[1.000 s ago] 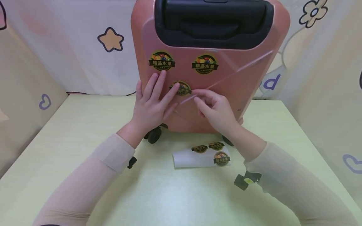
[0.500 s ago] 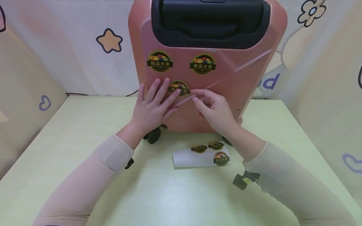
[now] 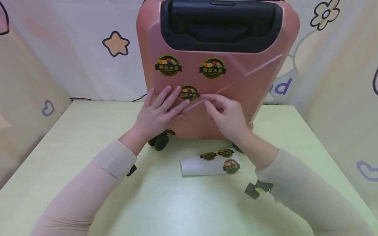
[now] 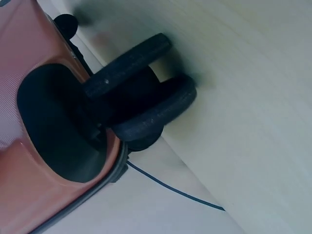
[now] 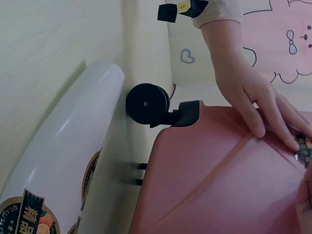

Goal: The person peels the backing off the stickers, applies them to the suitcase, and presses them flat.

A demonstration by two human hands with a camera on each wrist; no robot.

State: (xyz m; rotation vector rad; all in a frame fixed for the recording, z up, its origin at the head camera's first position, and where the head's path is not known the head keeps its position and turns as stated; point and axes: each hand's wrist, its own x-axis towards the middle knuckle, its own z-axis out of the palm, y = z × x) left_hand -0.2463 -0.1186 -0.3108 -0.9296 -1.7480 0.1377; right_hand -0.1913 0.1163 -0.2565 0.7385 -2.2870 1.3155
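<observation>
A pink suitcase [image 3: 254,85] stands upright, with two round fruit stickers, an upper left one [image 3: 168,65] and an upper right one [image 3: 212,68], on its face. Below them is a third round sticker [image 3: 189,93]. My left hand [image 3: 156,111] lies with spread, straight fingers on the shell, its fingertips at that sticker's left and lower edge. From the other side my right hand [image 3: 228,114], fingers curled, pinches the sticker's right end between thumb and forefinger. The right wrist view shows the left hand [image 5: 253,92] on the shell and only a sliver of the right hand [image 5: 305,200].
On the table [image 3: 177,209] before the suitcase lies a curled white sticker sheet [image 3: 196,167] bearing several stickers. Black wheels [image 3: 161,141] hold the suitcase up, large in the left wrist view. A black telescopic handle [image 3: 222,26] sits at its top. Patterned cloth [image 3: 73,49] hangs behind.
My left hand has slid down the shell; its fingers have drawn off the third sticker to its edge, uncovering more of it. The right hand stays at the sticker's right end.
</observation>
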